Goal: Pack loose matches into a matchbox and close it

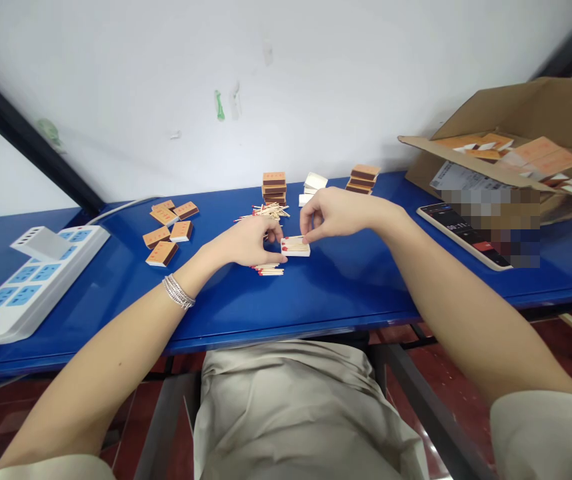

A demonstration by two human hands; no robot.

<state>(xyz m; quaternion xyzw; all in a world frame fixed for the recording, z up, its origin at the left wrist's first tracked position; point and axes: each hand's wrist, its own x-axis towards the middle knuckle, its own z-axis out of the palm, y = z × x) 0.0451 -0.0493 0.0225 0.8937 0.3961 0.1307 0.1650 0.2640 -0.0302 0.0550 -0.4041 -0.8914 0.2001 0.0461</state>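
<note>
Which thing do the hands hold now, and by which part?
The left hand seems to hold the white matchbox tray by its left end; the right hand's fingers are on top, their grip unclear.

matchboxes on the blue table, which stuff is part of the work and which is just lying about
Part of the work: left hand, right hand, white matchbox, loose matches, stacked matchboxes

Just lying about: power strip, cardboard box
</note>
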